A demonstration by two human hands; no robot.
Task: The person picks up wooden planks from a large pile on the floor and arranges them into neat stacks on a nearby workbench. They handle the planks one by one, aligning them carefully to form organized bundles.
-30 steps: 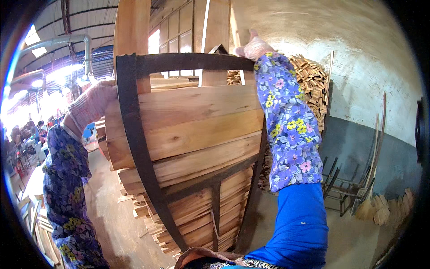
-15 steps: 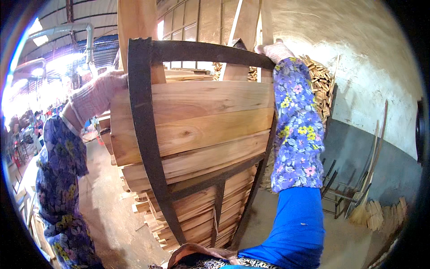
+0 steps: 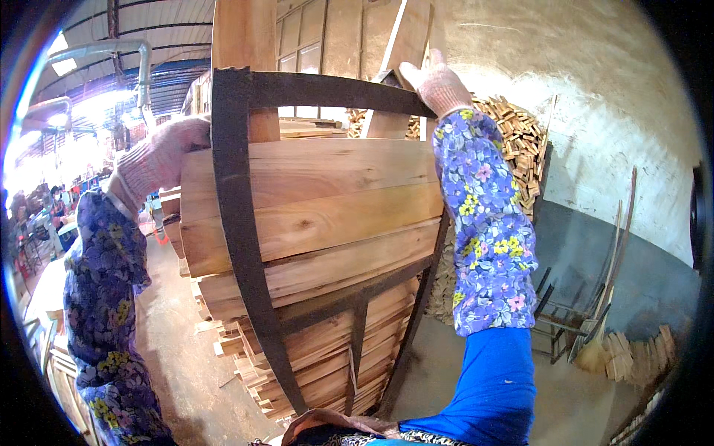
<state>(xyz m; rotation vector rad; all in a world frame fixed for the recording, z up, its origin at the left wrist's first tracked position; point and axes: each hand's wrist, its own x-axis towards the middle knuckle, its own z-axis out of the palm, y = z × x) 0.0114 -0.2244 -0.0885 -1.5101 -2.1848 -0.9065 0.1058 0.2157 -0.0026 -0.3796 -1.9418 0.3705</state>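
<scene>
Had the left hand (image 3: 160, 152), in a pale knitted glove, up against the outer edge of the dark frame (image 3: 236, 163), near its upper left corner. Lost sight of those fingertips at the post, so could not tell a clamped grip from a mere touch. Had the right hand (image 3: 440, 85), gloved alike, at the frame's upper right corner, with digits spread well apart above the bar. Could not make out contact there between glove and corner. Found the frame straight ahead, at the near face of the stacked boards (image 3: 327, 201), with a crossbar lower down and a short upright strut below that. Saw the boards through it, wide at the top, thinner and rougher toward the bottom, with uneven ends jutting out at the left. Noted an upright plank (image 3: 244, 37) behind the frame's top left and a slanted plank (image 3: 407, 37) behind its top right. Wore flowered oversleeves (image 3: 483, 223) on both arms. Saw a heap of short wood pieces (image 3: 517, 141) beyond the right arm, near the pale-and-grey wall (image 3: 602, 171). Spotted a broom (image 3: 593, 355) beside dark metal stands (image 3: 558, 325) and short slats (image 3: 621, 357) at the right, and a pipe (image 3: 111, 46) under the roof (image 3: 175, 30) at the upper left
</scene>
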